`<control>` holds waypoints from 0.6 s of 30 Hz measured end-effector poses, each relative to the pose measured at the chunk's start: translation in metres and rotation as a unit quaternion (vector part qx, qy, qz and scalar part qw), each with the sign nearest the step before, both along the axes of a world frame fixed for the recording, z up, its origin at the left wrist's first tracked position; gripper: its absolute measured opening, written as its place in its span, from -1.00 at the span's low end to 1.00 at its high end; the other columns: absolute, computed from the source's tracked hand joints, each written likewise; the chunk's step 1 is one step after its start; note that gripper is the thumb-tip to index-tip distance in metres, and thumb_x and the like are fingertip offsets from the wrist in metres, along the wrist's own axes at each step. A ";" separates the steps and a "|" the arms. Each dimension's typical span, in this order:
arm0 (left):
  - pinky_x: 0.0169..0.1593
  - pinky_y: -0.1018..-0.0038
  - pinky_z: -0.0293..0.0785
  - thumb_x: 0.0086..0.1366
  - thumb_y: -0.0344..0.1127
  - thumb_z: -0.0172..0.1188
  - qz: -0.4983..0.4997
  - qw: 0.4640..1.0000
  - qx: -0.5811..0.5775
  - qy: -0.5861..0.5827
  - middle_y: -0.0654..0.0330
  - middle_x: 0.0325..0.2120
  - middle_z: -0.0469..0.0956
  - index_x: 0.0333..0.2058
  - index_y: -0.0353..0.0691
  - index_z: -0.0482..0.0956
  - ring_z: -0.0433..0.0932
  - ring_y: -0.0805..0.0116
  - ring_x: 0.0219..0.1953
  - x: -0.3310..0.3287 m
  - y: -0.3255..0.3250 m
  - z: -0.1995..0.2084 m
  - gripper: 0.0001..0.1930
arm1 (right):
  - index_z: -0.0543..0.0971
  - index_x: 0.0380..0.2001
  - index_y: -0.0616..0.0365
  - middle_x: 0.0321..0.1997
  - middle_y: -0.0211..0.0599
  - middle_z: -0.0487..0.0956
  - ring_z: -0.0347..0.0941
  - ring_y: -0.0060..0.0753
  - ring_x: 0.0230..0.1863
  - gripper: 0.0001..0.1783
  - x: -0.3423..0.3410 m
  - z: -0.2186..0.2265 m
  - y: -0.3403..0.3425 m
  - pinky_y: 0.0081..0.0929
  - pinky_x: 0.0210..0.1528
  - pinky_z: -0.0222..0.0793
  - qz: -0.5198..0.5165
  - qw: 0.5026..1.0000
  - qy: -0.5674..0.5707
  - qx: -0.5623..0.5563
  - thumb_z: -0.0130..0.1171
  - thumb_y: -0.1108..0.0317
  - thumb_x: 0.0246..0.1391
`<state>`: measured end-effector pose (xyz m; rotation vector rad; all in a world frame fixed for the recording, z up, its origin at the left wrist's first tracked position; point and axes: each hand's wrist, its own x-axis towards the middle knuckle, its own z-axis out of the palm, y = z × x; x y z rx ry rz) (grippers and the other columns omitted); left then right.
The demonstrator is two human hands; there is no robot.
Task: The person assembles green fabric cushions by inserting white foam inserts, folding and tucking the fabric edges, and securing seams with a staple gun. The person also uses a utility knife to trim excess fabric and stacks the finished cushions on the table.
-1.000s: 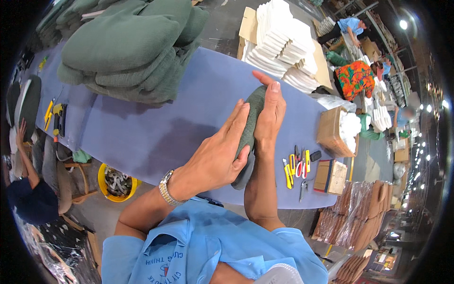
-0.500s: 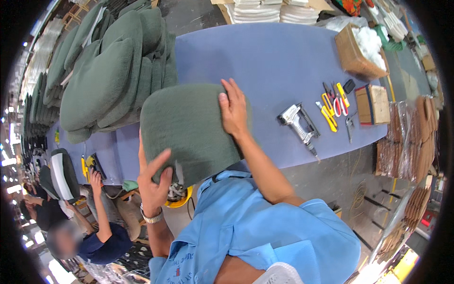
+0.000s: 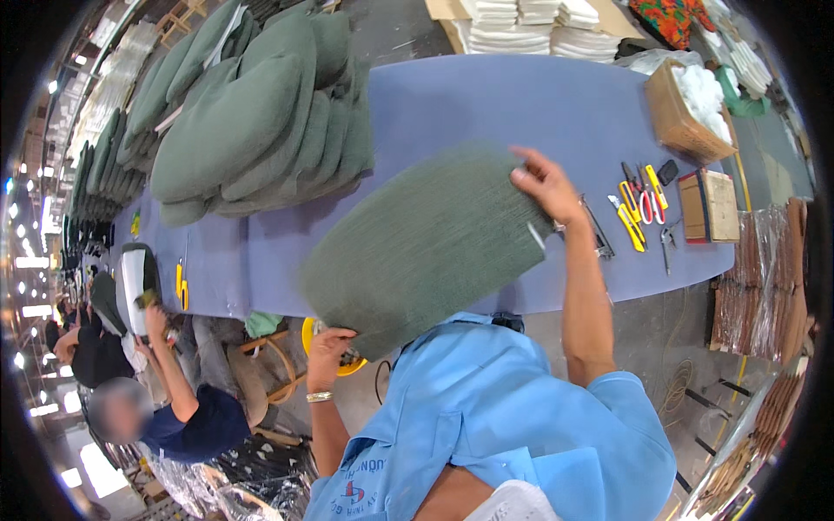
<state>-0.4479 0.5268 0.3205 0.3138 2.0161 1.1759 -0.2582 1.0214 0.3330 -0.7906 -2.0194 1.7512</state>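
A dark green fabric-covered seat cushion [image 3: 426, 247] is held tilted above the near part of the blue-grey table, blurred by motion. Its near left corner is pinched in my left hand [image 3: 332, 347], thumb on top. My right hand [image 3: 549, 187] grips the far right corner with bent fingers. A small white tag [image 3: 536, 236] sticks out at the cushion's right edge. Behind my right forearm a nail gun [image 3: 598, 227] lies on the table, mostly hidden.
Green cushions [image 3: 230, 139] are piled at the far left. Yellow-handled cutters and scissors [image 3: 638, 204] lie right, near a small box [image 3: 708, 206] and a carton of white stuffing [image 3: 686, 113]. A co-worker [image 3: 195, 425] works at the left, holding a tool against another cushion.
The cushion has turned and tipped up off the table. My left hand has moved from above its near left part to the near corner; my right hand has shifted right along with it.
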 end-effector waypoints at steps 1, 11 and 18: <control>-0.34 0.63 0.31 0.27 -0.52 0.24 0.006 0.996 0.055 -0.063 0.36 -0.45 0.57 -0.22 -0.31 0.72 0.40 0.59 -0.45 0.006 0.010 -0.021 -0.86 | 0.45 0.32 0.10 0.02 -0.20 0.61 0.49 -0.46 0.03 -0.26 0.010 0.056 0.012 -0.43 0.09 0.40 0.052 0.997 0.043 0.030 0.29 -0.11 0.21; 0.51 0.17 -0.07 0.50 -0.02 0.05 -0.152 0.903 0.393 0.083 -0.21 0.51 -0.17 0.47 -0.42 -0.10 -0.09 -0.02 0.55 0.086 0.250 0.048 -0.18 | 0.68 -0.05 0.15 -0.19 -0.08 0.71 0.65 -0.28 -0.19 -0.56 -0.054 0.171 -0.047 -0.33 -0.12 0.50 -0.050 0.948 0.079 0.304 0.13 0.03 0.27; 0.52 0.08 -0.19 0.46 0.16 0.03 -0.181 0.800 0.489 0.296 -0.32 0.51 -0.37 0.48 -0.44 -0.22 -0.31 -0.17 0.57 0.073 0.266 0.089 -0.03 | 0.70 -0.13 0.20 -0.27 -0.12 0.72 0.65 -0.29 -0.26 -0.60 -0.085 0.144 -0.066 -0.36 -0.14 0.49 -0.271 0.932 0.182 0.155 0.15 0.08 0.28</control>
